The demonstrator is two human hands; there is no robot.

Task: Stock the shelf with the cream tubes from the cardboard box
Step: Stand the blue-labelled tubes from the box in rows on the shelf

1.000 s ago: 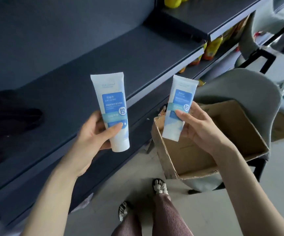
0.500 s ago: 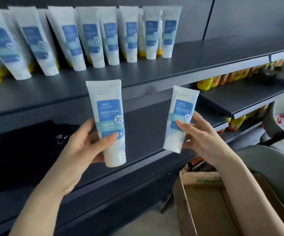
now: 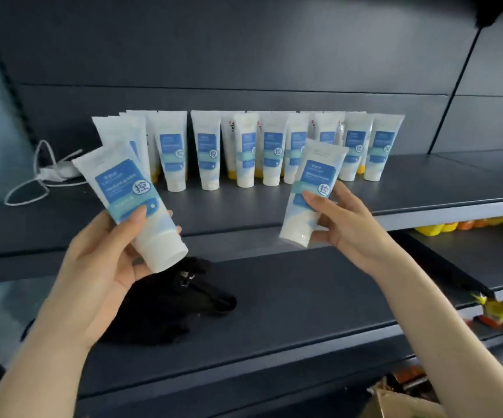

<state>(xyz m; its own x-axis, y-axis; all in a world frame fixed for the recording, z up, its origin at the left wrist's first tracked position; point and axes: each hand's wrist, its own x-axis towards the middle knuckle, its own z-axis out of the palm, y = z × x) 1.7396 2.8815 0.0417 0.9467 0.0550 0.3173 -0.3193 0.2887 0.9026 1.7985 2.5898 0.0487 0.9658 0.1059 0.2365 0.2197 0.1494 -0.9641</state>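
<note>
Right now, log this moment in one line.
left hand: holds white blue-labelled plastic cream tube | right hand: holds matching tube | dark shelf: tubes standing

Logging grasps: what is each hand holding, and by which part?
Left hand grips one cream tube around its lower body, just above the cap. Right hand pinches a second cream tube by its lower half.
</note>
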